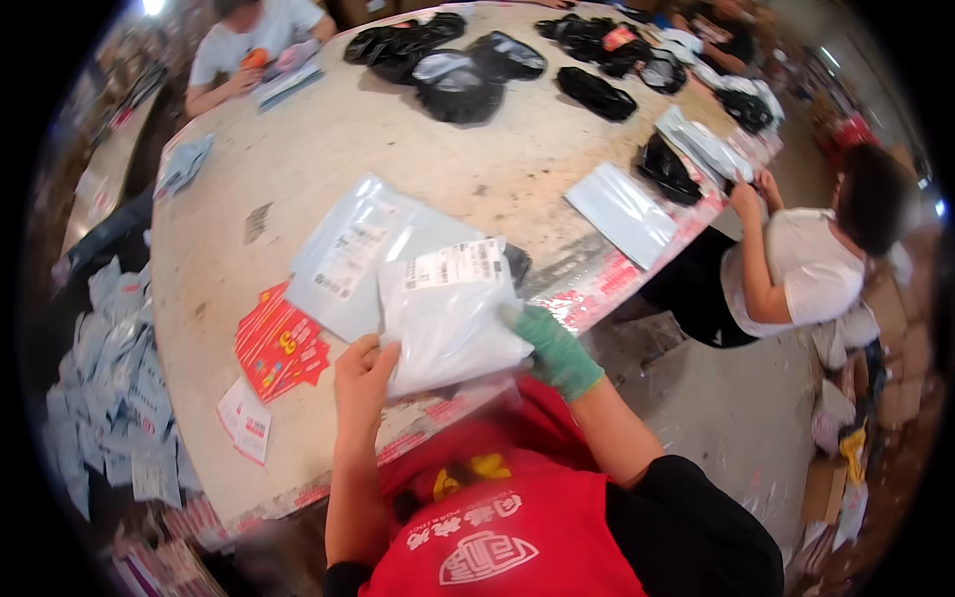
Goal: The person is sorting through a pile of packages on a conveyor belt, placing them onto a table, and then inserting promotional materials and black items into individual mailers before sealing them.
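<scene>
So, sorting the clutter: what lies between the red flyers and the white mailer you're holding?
In the head view, a grey mailer lies between the red flyers and the white mailer.

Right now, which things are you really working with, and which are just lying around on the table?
In hand:
- white mailer bag, held at its near edge by the left hand and the green-gloved right hand
- grey mailer bag lying under it

Just lying about:
- red leaflets
- black bagged bundles at the far side
- flat grey bag near a seated co-worker
- pile of pale bags off the table's left edge
</scene>
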`<action>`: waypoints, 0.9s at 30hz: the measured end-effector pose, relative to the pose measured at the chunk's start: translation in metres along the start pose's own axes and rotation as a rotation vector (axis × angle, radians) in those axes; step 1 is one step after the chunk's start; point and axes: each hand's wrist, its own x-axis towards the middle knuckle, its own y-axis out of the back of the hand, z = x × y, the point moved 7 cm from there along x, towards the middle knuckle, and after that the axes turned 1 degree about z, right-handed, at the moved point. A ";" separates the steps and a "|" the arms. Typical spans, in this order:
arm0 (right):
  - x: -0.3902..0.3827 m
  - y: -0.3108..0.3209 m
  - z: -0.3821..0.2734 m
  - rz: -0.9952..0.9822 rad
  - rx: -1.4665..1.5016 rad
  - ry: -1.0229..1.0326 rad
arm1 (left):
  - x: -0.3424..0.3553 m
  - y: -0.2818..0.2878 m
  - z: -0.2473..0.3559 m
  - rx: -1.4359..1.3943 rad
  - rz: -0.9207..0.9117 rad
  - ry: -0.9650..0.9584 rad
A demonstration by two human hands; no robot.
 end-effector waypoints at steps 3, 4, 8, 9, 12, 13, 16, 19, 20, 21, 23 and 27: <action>-0.005 -0.005 0.002 -0.177 0.093 0.002 | -0.014 -0.013 0.012 -0.238 0.020 -0.049; -0.010 -0.009 -0.001 -0.207 0.120 0.055 | -0.019 -0.025 0.013 -0.370 0.018 -0.014; -0.012 -0.006 -0.003 -0.291 -0.191 0.130 | -0.042 -0.040 0.002 -0.667 -0.129 0.341; -0.009 0.002 -0.008 -0.299 -0.350 0.145 | -0.047 -0.038 0.003 -0.661 -0.118 0.407; 0.015 0.057 -0.062 0.054 -1.060 0.658 | -0.043 0.045 0.030 -0.332 0.182 0.128; 0.037 0.087 -0.070 0.171 -0.866 0.564 | -0.043 0.110 0.012 -0.199 0.308 -0.130; 0.082 0.117 -0.098 0.226 -0.744 0.675 | -0.046 0.153 0.101 -1.140 0.188 -0.637; 0.134 0.077 -0.122 0.355 -1.074 1.034 | -0.022 0.090 0.083 -0.280 0.245 -0.461; 0.149 0.059 -0.127 0.412 -1.221 1.162 | -0.009 0.054 0.070 0.115 0.220 -0.363; 0.165 0.047 -0.136 0.473 -1.266 1.153 | 0.002 0.016 0.069 0.469 0.130 -0.410; 0.193 0.022 -0.155 0.606 -1.343 1.134 | 0.022 -0.054 0.080 1.096 0.026 -0.495; 0.262 0.002 -0.187 0.636 -1.667 1.357 | 0.033 -0.084 0.057 1.139 -0.167 -0.508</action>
